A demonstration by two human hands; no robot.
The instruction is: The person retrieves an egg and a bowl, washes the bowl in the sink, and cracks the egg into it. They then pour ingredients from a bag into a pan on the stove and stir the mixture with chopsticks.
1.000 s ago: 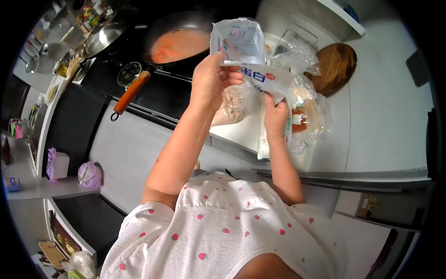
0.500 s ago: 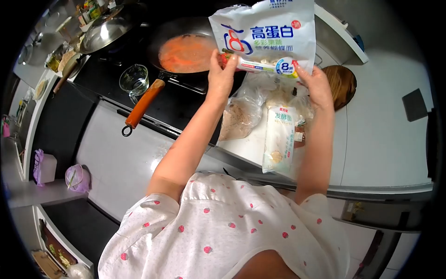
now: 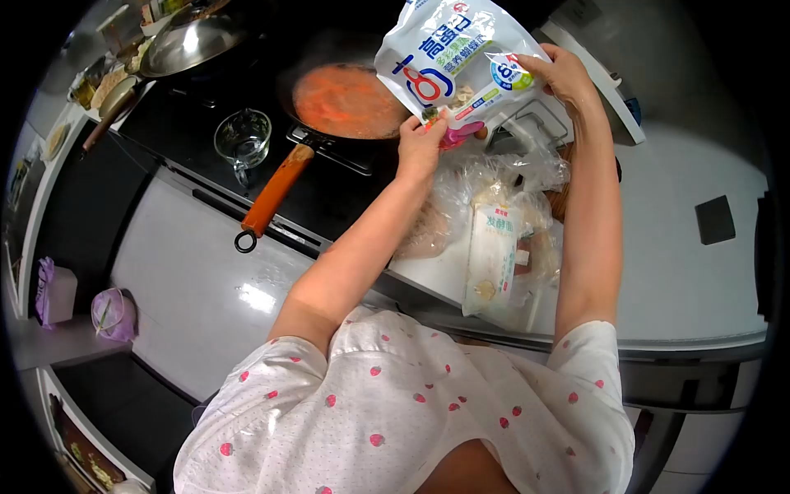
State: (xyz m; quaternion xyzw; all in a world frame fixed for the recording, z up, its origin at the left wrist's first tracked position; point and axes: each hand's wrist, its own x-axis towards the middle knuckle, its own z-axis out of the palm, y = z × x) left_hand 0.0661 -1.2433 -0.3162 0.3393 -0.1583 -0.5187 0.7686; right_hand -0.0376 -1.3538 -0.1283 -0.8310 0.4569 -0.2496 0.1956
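A white bag of butterfly pasta [image 3: 448,53] with large blue lettering is held up, tilted, at the right of the frying pan. My left hand [image 3: 424,146] pinches its lower left corner. At the bag's right edge, my right hand [image 3: 569,78] grips it between thumb and fingers. Some pasta shows through a see-through part low on the bag. A bright pink piece [image 3: 462,135] sits just beside my left fingers; what it is, I cannot tell. Steaming orange-red liquid [image 3: 350,103] fills the frying pan, whose orange handle [image 3: 278,191] points toward me.
A glass measuring cup [image 3: 243,137] stands on the black stove left of the handle. Below my hands lie a white noodle packet [image 3: 491,255] and clear plastic bags [image 3: 440,210] on the counter. A metal lid [image 3: 188,43] covers a second pan at the back left.
The pasta bag has tilted, its right side rising with my right hand while my left hand moved lower and rightward. The view has shifted slightly.
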